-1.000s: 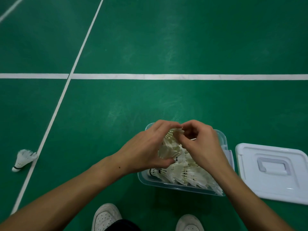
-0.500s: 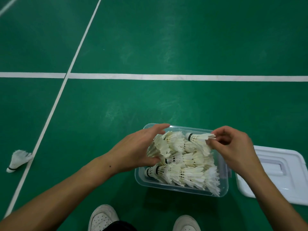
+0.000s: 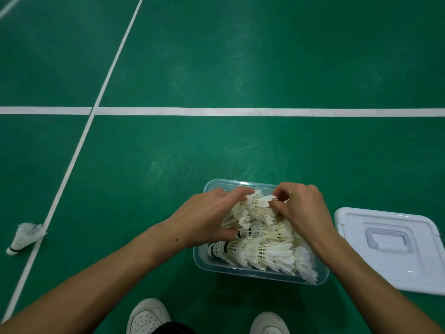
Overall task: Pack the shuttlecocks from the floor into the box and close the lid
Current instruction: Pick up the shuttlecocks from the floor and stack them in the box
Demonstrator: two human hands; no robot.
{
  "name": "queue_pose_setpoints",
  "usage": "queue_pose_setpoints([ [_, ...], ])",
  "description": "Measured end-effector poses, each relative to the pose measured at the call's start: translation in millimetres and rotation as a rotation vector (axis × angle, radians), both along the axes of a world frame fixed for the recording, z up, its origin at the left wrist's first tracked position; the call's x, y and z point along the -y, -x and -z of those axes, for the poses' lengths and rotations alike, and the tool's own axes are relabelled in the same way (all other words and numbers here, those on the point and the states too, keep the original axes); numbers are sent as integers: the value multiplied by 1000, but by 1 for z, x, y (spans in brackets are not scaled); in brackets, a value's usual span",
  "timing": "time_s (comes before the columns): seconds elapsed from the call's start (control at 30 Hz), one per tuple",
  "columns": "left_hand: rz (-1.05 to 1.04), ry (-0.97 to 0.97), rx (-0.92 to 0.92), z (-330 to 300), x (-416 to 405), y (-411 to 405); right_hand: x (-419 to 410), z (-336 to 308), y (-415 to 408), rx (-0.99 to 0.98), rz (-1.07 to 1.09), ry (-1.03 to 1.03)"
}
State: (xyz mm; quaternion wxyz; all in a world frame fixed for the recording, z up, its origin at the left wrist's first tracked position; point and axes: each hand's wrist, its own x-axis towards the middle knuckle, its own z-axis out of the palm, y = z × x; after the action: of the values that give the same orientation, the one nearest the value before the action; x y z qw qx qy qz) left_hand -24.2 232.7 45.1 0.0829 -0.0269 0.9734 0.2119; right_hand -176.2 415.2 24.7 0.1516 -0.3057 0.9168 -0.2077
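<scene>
Hands: left hand cups, right hand pinches shuttlecocks, seating them low in box so lid fits.

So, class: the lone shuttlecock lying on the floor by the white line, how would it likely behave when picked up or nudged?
The lone shuttlecock probably feels very light, being mostly a thin white feather skirt. Those feathers look frayed at the edges, so a tight squeeze might crush them. Lying on its side, with a small rounded base and wide skirt, it would likely roll in a curve if nudged.
</scene>
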Motion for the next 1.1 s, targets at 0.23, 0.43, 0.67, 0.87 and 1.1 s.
queue_pose_setpoints([
  [0.23,9,19,-19,4,-3,3,11,2,-2,-206,-67,-183],
  [0.43,-47,-148,-20,-10,-1,-10,-12,-2,-6,-91,-53,-35],
  [0.67,-122,-179,-103,-34,0,-16,-45,-47,-14,113,66,311],
  [0.87,-57,-149,-150,-35,-16,4,-28,-62,-48,277,-153,421],
  [1.1,3,-124,-236,-31,-27,10,-31,-62,-43,216,-175,418],
])
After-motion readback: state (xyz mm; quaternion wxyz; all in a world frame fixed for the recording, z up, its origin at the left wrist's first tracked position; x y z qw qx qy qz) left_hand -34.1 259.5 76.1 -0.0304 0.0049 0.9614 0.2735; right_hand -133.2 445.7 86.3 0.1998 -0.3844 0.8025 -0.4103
